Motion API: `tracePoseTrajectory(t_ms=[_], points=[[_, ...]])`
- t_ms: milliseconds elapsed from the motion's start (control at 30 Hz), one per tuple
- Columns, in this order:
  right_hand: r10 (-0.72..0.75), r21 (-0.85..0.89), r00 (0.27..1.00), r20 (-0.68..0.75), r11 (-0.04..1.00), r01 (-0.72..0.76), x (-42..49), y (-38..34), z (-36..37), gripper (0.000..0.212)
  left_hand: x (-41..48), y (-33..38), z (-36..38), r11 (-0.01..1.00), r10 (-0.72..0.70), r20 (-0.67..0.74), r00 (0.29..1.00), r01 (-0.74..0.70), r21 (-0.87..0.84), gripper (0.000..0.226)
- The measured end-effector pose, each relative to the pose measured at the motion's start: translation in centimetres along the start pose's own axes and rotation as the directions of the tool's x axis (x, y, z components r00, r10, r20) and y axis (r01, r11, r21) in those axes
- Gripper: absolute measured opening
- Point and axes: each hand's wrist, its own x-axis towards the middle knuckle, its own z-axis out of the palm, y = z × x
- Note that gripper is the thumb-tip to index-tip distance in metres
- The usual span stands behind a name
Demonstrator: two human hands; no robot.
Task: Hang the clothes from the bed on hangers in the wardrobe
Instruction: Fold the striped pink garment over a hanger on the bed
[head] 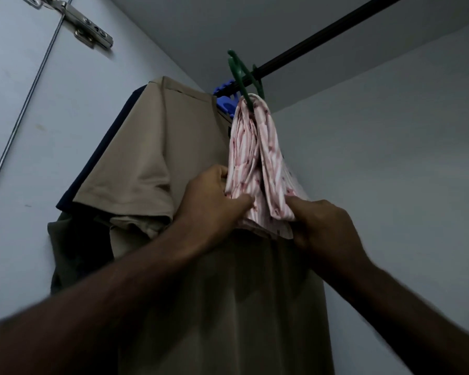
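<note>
Hung at rail [322, 36] end: beige shirt [152, 158] on blue hanger [225, 104], pink striped cloth [255, 158] on green hanger [241, 74]. Gripped its lower folds w/ left hand [211, 207] & right hand [320, 223], both clamped. No view of bed.

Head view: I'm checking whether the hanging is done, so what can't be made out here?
All in the head view:
- Green hanger: lower part hidden by the pink cloth.
- Blue hanger: mostly behind the tan shirt.
- Navy garment: only an edge shows past the tan shirt.
- Rail: cut off by the top edge.
- Left hand, right hand: fingertips buried in the pink cloth.
</note>
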Motion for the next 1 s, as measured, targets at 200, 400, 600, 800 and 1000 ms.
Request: tracePoseTrajectory(t_ms=[200, 400, 600, 800, 1000], points=[[0.097, 0.003, 0.995, 0.018, 0.995, -0.097, 0.2, -1.7, 1.7, 0.031, -0.3, 0.7, -0.4, 0.996, 0.084, 0.088, 0.993, -0.082, -0.021, 0.035], [0.138, -0.049, 0.990, -0.040, 0.989, -0.140, 0.0, -3.7, 2.1, 0.038, -0.2, 1.1, -0.3, 0.983, -0.003, 0.088, 0.996, 0.020, -0.183, 0.031], [0.060, 0.336, 0.997, 0.046, 0.939, -0.072, -1.7, -4.1, 2.3, 0.034, 0.9, 0.7, -0.9, 0.974, -0.126, 0.116, 0.985, 0.145, -0.174, 0.054], [0.783, 0.531, 0.542, 0.305, 0.332, -0.779, -0.6, 4.1, 2.7, 0.029, 1.6, -0.1, -2.3, 0.919, -0.210, 0.128, 0.969, 0.241, -0.313, 0.035], [0.517, 0.595, 0.397, 0.759, -0.300, -0.746, -0.7, 5.3, 3.5, 0.048, 1.3, 0.2, -2.5, 0.884, -0.194, 0.107, 0.975, 0.221, -0.411, 0.023]])
